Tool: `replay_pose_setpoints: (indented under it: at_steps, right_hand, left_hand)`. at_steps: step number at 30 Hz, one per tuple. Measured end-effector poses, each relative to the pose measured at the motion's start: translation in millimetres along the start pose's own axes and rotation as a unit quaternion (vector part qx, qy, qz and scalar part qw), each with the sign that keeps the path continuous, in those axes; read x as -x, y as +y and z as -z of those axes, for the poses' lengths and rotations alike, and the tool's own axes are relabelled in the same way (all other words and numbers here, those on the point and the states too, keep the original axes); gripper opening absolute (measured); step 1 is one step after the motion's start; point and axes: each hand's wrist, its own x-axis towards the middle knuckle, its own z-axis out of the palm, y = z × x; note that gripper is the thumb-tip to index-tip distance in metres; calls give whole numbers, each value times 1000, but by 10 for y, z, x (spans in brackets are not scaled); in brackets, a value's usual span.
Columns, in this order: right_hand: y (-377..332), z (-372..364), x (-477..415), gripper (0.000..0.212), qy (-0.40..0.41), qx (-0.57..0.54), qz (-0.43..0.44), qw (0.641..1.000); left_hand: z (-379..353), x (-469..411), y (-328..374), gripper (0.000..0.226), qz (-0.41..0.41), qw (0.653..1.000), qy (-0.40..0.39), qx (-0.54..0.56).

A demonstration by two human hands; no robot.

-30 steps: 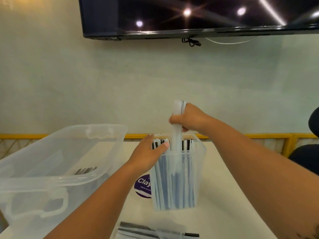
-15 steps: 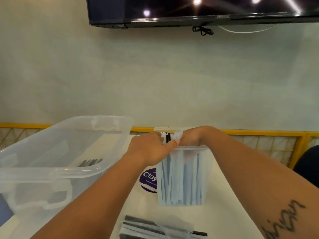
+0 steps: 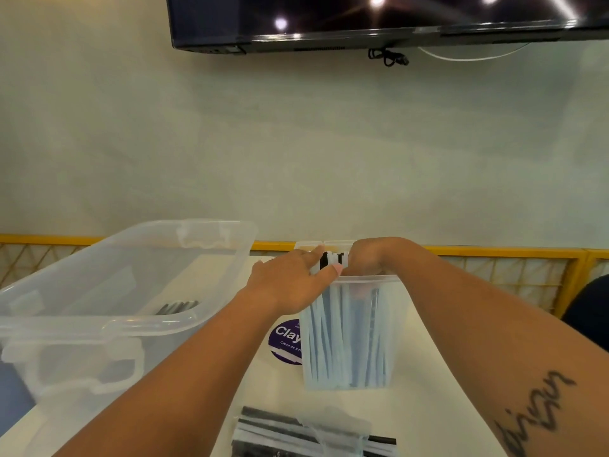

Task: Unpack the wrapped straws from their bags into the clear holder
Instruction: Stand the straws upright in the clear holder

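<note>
Hands: my left hand (image 3: 290, 280) lies flat against the straw tops, gripping nothing; my right hand (image 3: 370, 258) is curled over them, fingers dipped inside the rim, though I can't tell if it pinches any.
Bin (image 3: 99, 291): left of my hands, a few dark straws seemingly left inside.
Holder (image 3: 351, 331): directly under both hands on the counter (image 3: 425, 407), already packed upright with wrapped straws (image 3: 333, 328).
Bag (image 3: 313, 433): nearer me than my hands, unemptied, so I judge work remains.
</note>
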Motion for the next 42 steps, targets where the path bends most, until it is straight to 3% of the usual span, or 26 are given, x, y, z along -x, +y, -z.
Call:
replay_pose_setpoints:
  at_steps: [3,6,11,13,17,25,30,34,37,42]
  right_hand:
    - [-12,-3,-7,40,58,-73,3,996]
    - [-53,12,17,43,102,-48,5,994]
    - [-54,52,74,22,213,-84,14,973]
    - [-45,66,99,30,253,-129,52,957]
    - [-60,38,132,39,244,-150,104,952]
    - [-87,2,70,25,231,-106,113,960]
    - [-67,-14,109,30,221,-102,108,964]
    - [7,-28,206,32,242,-141,98,955]
    - [50,-9,340,33,263,-193,95,941]
    - [0,-130,776,32,328,-248,118,904]
  left_hand:
    - [18,-9,16,63,2,1000,-14,-22]
    - [31,-19,22,65,5,999,-22,-36]
    - [39,9,31,74,21,999,-22,-19]
    - [44,5,37,75,23,999,-22,-27]
    - [63,-22,44,75,25,998,-35,-41]
    - [78,-90,32,74,28,997,-72,4]
    - [187,-160,97,42,70,990,-112,45]
    - [175,-197,108,57,77,992,-89,38]
    - [155,-79,137,54,36,998,-47,25]
    - [72,319,172,53,-20,994,47,92]
